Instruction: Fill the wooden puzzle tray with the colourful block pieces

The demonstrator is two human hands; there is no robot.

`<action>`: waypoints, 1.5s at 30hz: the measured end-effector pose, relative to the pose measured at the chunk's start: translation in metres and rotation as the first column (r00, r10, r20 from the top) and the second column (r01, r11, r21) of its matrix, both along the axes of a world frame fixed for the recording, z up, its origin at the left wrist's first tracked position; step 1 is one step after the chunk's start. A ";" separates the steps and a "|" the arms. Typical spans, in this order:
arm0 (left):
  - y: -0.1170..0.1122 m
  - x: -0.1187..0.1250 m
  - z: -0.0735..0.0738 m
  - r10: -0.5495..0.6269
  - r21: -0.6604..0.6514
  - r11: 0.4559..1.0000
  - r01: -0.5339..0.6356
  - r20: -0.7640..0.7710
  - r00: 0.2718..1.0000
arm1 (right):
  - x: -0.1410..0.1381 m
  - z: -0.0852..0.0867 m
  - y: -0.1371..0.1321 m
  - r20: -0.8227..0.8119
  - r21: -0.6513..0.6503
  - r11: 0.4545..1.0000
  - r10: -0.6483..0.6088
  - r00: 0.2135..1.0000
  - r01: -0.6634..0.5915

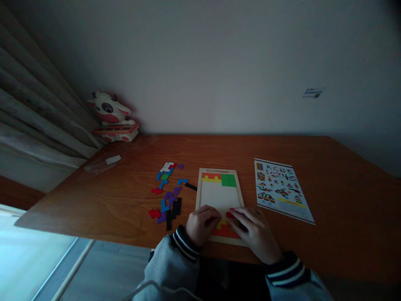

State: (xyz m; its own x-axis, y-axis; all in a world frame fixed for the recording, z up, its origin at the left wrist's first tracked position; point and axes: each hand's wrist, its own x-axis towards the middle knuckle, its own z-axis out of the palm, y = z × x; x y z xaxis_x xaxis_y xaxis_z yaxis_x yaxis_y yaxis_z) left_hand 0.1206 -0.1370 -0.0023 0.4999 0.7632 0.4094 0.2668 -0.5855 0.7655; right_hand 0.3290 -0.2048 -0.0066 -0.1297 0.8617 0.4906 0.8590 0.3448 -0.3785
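A wooden puzzle tray (pixel 198 196) lies on the brown table near its front edge, with red, yellow and green pieces fitted along its far side and red and yellow pieces at its near side. My left hand (pixel 200 225) rests curled on the tray's near left corner. My right hand (pixel 253 232) lies over the near right part, its fingertips pinching a small red piece (pixel 230 215). Loose coloured pieces (pixel 167 190) are scattered left of the tray.
A printed pattern sheet (pixel 282 190) lies right of the tray. A cow-shaped toy (pixel 111 117) stands at the back left corner by the curtain. A clear plastic bag (pixel 102 164) lies near the left edge. The wall runs behind the table.
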 end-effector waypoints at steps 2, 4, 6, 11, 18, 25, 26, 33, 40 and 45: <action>0.000 0.000 0.000 -0.003 -0.004 1.000 0.003 -0.002 1.000 | 0.000 0.002 -0.003 -0.020 -0.003 1.000 -0.008 1.000 0.008; 0.000 0.000 0.000 -0.002 -0.009 1.000 0.002 -0.006 1.000 | 0.000 0.004 -0.006 -0.038 0.003 1.000 -0.015 0.999 0.015; 0.000 0.000 0.000 -0.002 -0.013 1.000 0.002 -0.013 1.000 | 0.000 0.006 -0.008 -0.029 0.023 1.000 0.007 1.000 -0.006; 0.001 0.000 0.002 0.014 -0.025 1.000 -0.015 -0.034 0.999 | -0.001 0.006 -0.010 0.006 0.037 0.998 0.041 0.999 -0.041; 0.001 -0.001 0.003 0.087 -0.006 0.996 -0.087 -0.041 0.995 | 0.001 0.005 -0.014 -0.040 0.077 0.997 -0.028 0.999 0.031; -0.003 -0.003 0.002 0.060 -0.116 0.992 -0.048 0.103 0.993 | -0.011 0.007 -0.014 -0.213 -0.016 0.999 -0.043 0.976 0.041; -0.004 -0.003 0.002 0.045 -0.092 0.995 -0.035 0.108 0.993 | -0.014 0.008 -0.013 -0.248 -0.044 0.999 -0.041 0.968 0.030; -0.003 -0.001 0.008 -0.038 0.138 0.990 0.026 0.081 0.996 | -0.024 0.024 -0.002 -0.351 -0.167 0.973 0.090 0.932 -0.157; -0.010 -0.004 0.008 -0.031 0.308 0.948 0.079 -0.159 0.987 | -0.004 0.019 0.006 -0.473 -0.107 0.994 -0.031 0.881 -0.022; -0.017 -0.007 0.009 -0.086 0.403 0.895 0.192 -0.268 0.960 | 0.002 0.012 0.014 -0.494 -0.189 0.982 -0.121 0.861 0.030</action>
